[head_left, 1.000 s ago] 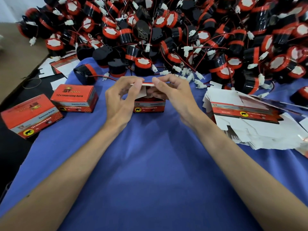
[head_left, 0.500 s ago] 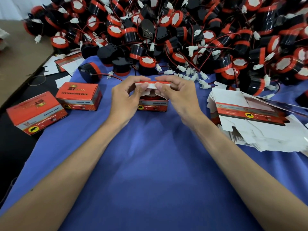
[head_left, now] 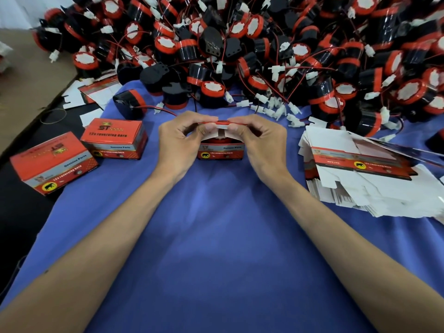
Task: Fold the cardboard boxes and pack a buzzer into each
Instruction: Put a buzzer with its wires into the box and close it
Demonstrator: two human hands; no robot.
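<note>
A small red cardboard box (head_left: 220, 152) stands on the blue cloth (head_left: 216, 236) at the middle. A red buzzer shows inside it under the lid. My left hand (head_left: 177, 143) and my right hand (head_left: 260, 143) pinch the box's top flap from either side, holding it nearly flat over the opening. Behind the box lies a huge heap of black and red buzzers (head_left: 240, 49) with red wires and white plugs. A stack of flat unfolded boxes (head_left: 365, 174) lies to the right.
Two closed red boxes stand at the left, one (head_left: 114, 138) near my left hand and one (head_left: 51, 163) farther left. A lone buzzer (head_left: 129, 103) lies behind them. Loose flat cartons (head_left: 93, 92) and a rubber band (head_left: 52, 116) lie at the far left.
Both hands have lowered the top flap over the box opening, and the flap now lies almost level. The camera view has shifted slightly.
</note>
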